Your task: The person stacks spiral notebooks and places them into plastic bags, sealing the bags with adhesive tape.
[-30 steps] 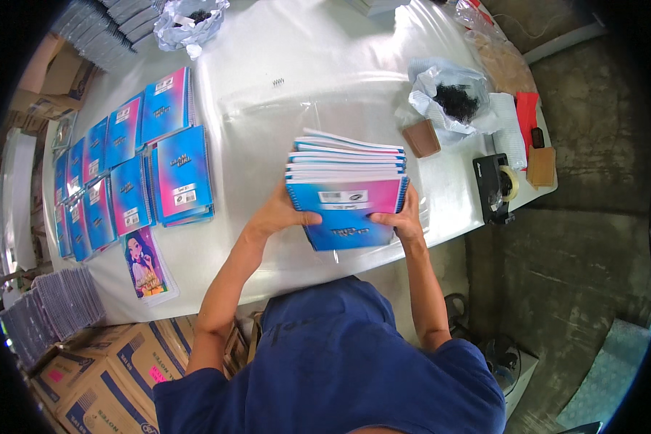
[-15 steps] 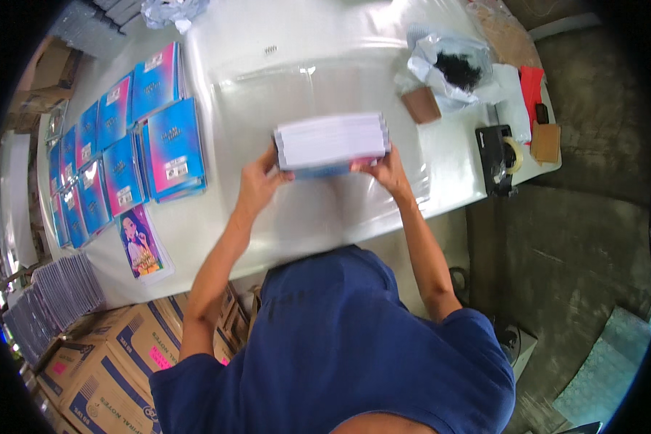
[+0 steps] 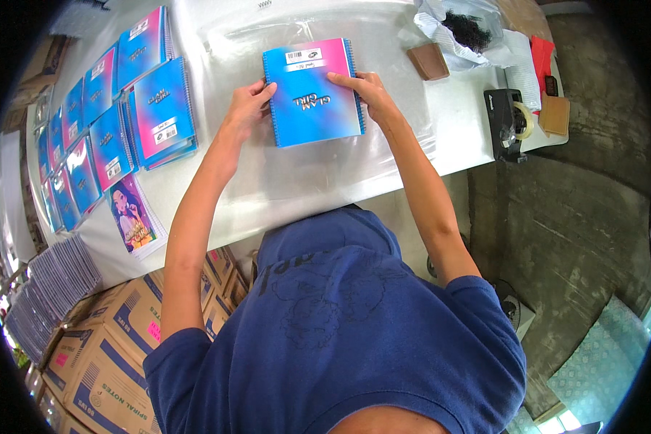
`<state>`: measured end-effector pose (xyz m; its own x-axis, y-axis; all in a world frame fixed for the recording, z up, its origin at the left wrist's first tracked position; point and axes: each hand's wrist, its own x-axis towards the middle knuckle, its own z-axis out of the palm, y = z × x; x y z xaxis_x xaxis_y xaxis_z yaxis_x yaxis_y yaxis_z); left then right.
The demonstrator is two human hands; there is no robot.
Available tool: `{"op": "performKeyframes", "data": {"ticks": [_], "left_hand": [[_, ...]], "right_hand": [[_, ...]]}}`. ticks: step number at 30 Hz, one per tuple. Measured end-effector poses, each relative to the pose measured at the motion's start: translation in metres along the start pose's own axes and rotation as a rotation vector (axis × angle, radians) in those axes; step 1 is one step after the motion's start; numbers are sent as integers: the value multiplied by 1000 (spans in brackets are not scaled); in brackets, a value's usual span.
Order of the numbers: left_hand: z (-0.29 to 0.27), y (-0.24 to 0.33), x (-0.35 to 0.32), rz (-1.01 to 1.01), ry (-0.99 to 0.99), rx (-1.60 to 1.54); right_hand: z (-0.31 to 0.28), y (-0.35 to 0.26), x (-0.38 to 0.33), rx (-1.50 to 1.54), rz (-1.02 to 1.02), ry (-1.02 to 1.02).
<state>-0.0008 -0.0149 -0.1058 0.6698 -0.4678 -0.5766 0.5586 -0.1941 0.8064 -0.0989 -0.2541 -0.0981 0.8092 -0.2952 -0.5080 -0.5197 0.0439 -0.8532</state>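
Note:
A stack of blue-and-pink spiral notebooks lies flat between my hands over the middle of the table, cover up, with wire binding along its sides. At the stack's left edge, my left hand grips with the thumb by the cover's rim and its fingers partly hidden. My right hand clasps the right edge, its thumb resting on the cover near the pink corner. How many notebooks are in the stack cannot be seen from above.
Several piles of matching notebooks stand in rows on the left of the table. A purple notebook lies nearer. At right are a brown block, a bag of black pieces and a tape dispenser. Cartons sit below left.
The stack has tipped from showing its white page edges to lying with its cover up, and has moved farther away. Both hands have moved with it.

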Motion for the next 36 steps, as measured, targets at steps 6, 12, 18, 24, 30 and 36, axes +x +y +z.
{"op": "performKeyframes", "data": {"ticks": [6,12,18,24,30,36], "left_hand": [[5,-13,12,102,150,209],[-4,-33,21,198,199,350],[-8,-28,12,286,328,262],[-24,-42,-5,387,248,16],[-38,-51,-6,376,275,64],[-39,-28,-29,367,385,307]], "right_hand": [[0,3,0,-56,5,37],[0,14,-18,-600,-453,588],[-81,67,-62,-1069,225,950],[-111,65,-65,-776,233,638],[-117,63,-83,-735,2,709],[-102,54,-90,-900,-127,815]]}}
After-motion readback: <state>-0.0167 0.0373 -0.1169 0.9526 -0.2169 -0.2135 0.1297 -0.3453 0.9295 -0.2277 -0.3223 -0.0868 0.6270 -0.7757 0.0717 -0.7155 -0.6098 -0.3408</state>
